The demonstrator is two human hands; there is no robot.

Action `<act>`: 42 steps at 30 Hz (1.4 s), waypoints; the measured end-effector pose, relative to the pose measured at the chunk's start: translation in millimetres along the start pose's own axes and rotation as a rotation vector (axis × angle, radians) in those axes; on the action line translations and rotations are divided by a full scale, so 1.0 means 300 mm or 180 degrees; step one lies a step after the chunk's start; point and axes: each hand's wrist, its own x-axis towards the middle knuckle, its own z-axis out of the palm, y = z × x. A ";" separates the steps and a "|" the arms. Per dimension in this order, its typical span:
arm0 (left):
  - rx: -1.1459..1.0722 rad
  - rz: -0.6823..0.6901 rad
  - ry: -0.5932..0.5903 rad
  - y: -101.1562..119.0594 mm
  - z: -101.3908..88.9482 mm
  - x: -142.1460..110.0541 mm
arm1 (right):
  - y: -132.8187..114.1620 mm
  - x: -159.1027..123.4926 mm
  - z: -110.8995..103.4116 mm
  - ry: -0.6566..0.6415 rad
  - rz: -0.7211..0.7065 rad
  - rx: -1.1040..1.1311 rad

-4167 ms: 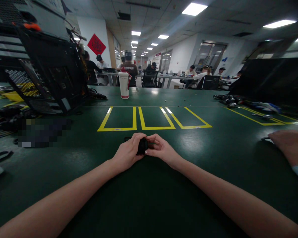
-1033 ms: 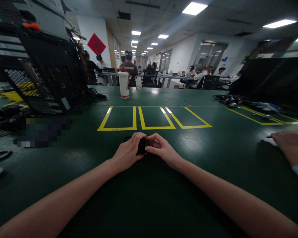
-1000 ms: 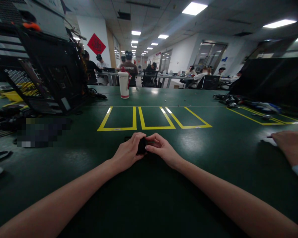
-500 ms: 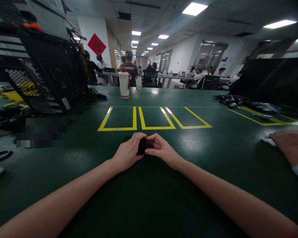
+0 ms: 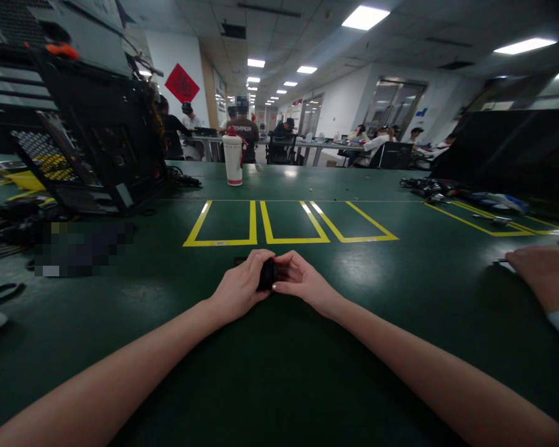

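Note:
A small black object [image 5: 266,277] is between my two hands, low over the green table, just in front of the yellow tape outlines. My left hand [image 5: 243,282] is closed around its left side, with the fingers over the top and the thumb below. Thumb and fingers of my right hand [image 5: 302,280] pinch its right end. A dark edge sticks out behind my left fingers; I cannot tell if it belongs to the same object. My hands cover most of the object, so its kind does not show.
Yellow tape outlines [image 5: 291,240] mark the green table [image 5: 354,310]. Behind them stands a white bottle [image 5: 233,161] with a red lid. A black computer case [image 5: 97,136] is at the left. Another person's hand [image 5: 545,273] rests at the right, near cables [image 5: 431,186].
My hands and the black object stay almost in place. The other person's hand at the right has shifted slightly.

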 end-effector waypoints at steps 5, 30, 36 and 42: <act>-0.0035 0.0016 0.0049 0.000 0.004 0.002 | -0.009 -0.001 0.007 0.0199 0.0050 -0.0145; 0.0005 0.0000 -0.0001 -0.005 0.001 -0.001 | -0.004 0.003 -0.006 -0.0003 0.0150 0.0047; -0.0029 -0.0003 0.0003 -0.001 0.000 0.000 | -0.003 0.003 0.002 0.0080 0.0066 0.0004; -0.0039 0.0000 0.0023 -0.005 0.006 0.001 | -0.002 0.007 -0.004 0.0230 0.0189 -0.0116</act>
